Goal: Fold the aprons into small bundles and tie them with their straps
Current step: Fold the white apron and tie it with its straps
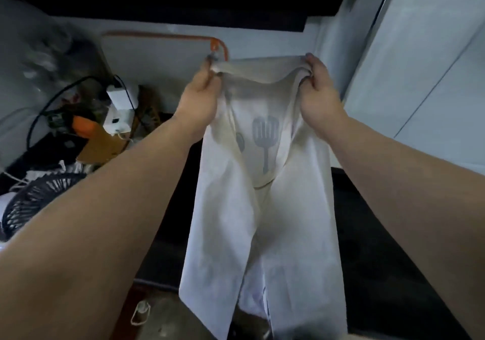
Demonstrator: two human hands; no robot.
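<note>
Two hands, left hand [200,90] and right hand [319,83], held the white apron [258,208] aloft; fingers [309,58] of each pinched a top corner.

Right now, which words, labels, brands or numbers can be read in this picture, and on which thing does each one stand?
No text can be read anywhere.
apron: only grey pictures, a spatula and a spoon, no letters.
dark flat device at the left: a pale mark, too blurred to read.
white chargers: no legible label.
</note>
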